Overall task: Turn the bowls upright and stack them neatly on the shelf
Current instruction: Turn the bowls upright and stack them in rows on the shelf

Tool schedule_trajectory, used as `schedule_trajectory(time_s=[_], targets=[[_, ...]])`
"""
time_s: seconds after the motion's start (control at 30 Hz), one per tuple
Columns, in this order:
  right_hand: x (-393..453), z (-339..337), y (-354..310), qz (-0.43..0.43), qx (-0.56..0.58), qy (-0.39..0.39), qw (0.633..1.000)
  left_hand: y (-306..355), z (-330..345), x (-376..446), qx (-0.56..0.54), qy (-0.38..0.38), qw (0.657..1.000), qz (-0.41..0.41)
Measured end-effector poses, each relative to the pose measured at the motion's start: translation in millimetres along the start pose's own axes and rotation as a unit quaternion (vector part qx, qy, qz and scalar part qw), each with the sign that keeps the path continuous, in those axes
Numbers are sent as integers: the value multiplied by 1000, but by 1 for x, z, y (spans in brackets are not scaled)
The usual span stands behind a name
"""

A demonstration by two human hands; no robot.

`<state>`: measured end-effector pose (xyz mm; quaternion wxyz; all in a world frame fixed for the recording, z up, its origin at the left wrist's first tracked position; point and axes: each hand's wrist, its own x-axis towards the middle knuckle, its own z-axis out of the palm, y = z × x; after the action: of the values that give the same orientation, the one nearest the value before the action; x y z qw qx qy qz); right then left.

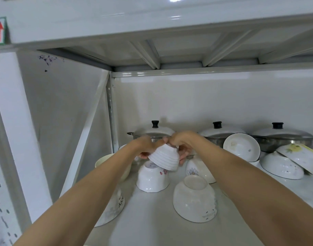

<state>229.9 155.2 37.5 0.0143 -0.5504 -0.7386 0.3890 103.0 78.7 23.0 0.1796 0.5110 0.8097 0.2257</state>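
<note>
Both hands hold a white ribbed bowl (164, 159), tilted with its foot up, above the shelf (152, 219). My left hand (145, 145) grips its left side and my right hand (183, 144) its foot and right side. Right under it an upside-down white bowl with a red flower (152, 180) rests on the shelf. In front stands another upside-down speckled bowl (194, 198). A flowered bowl (198, 172) lies behind that one, partly hidden by my right arm. Under my left forearm I see a bowl with lettering (115, 208) and a cream bowl (104, 161).
At the right, a black-rimmed bowl (241, 147) leans on its side, and two more overturned bowls (281, 166) (299, 158) lean together. Three lidded steel pots (152, 132) (221, 133) (283, 135) line the back wall. A white upright post (111, 110) bounds the left.
</note>
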Motion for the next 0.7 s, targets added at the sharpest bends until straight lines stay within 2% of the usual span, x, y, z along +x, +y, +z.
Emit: schedule_trajectory(time_s=[0.2,0.27,0.33,0.43,0.57,0.7], targets=[[-22,-26,-18,-53,43,99,993,23,-23,-8,-9,74,996,54],[-21,-28,-18,-74,94,129,984,25,-24,-8,32,100,991,80],[-16,-29,-17,-94,166,137,972,25,-20,-9,92,159,976,118],[-5,-29,-15,-89,245,136,956,18,-12,-4,101,218,956,167],[10,-25,-11,-75,327,87,938,4,-2,7,117,212,950,198],[18,-18,-6,-62,330,51,941,-8,2,14,110,171,954,219]])
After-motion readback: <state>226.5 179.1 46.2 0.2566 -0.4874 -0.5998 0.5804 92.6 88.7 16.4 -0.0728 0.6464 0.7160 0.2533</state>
